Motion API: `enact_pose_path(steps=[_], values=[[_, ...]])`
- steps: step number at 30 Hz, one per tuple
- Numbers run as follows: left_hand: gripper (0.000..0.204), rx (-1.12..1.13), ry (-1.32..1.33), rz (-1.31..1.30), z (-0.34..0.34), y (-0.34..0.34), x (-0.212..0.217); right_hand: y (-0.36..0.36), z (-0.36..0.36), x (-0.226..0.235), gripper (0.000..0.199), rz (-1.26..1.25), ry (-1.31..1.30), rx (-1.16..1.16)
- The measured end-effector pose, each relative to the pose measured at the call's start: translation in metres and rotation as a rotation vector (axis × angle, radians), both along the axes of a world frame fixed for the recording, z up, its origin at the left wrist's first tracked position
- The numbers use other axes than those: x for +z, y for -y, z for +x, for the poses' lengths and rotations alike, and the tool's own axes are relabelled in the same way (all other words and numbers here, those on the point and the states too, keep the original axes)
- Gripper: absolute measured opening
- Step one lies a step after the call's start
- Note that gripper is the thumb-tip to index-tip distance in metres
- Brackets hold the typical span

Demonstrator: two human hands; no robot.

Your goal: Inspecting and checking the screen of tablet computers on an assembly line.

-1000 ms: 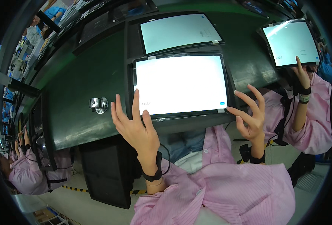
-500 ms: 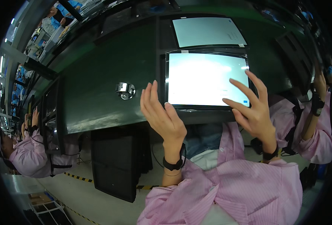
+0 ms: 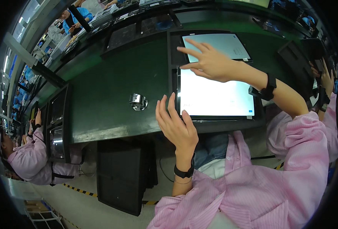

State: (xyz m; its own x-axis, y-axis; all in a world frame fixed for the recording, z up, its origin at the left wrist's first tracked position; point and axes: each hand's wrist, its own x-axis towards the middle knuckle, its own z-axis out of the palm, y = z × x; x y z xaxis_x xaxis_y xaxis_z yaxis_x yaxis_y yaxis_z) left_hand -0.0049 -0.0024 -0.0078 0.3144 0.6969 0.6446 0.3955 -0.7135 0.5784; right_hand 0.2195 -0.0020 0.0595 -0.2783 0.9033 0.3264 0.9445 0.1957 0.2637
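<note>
Two lit tablets lie one behind the other in a black tray [image 3: 230, 126] on the green table. The near tablet [image 3: 216, 97] glows bright white, with a small blue mark in its lower right corner. The far tablet [image 3: 224, 45] is dimmer and partly covered by my right hand [image 3: 211, 63]. That hand reaches across from the right with fingers spread, over the near tablet's upper left part; whether it touches the glass I cannot tell. My left hand [image 3: 178, 128] is raised beside the near tablet's lower left corner, its fingers stretched and holding nothing.
A shiny metal piece [image 3: 139, 102] stands on the green tabletop [image 3: 107, 87] left of my left hand. Stacked black trays [image 3: 119, 177] stand below the table edge. A co-worker in pink [image 3: 25, 162] is at the left, another pink sleeve [image 3: 331, 129] at the right.
My right hand has swept up and left from the near tablet's right side to its upper left. The left hand stays beside the tablet's corner. The whole view has shifted slightly.
</note>
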Motion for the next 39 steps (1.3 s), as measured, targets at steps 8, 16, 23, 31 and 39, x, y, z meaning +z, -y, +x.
enact_pose_path(steps=[8, 16, 23, 31, 39], values=[[0.04, -0.012, 0.017, 0.026, 0.0, 0.001, -0.002, 0.052, 0.015, 0.052, 0.029, 0.122, -0.033, -0.074], [0.039, 0.022, 0.003, 0.033, 0.004, 0.002, 0.001, 0.16, 0.026, 0.024, 0.024, 0.129, -0.094, -0.43], [0.039, 0.043, -0.006, 0.046, 0.005, 0.005, 0.0, 0.172, 0.03, 0.011, 0.023, 0.13, -0.227, -0.503], [0.038, 0.05, -0.02, 0.057, 0.007, 0.004, -0.002, 0.222, -0.026, 0.005, 0.024, 0.081, -0.253, -0.273], [0.038, 0.065, 0.007, 0.079, 0.006, 0.004, -0.001, 0.215, -0.034, 0.009, 0.024, 0.094, -0.313, -0.218]])
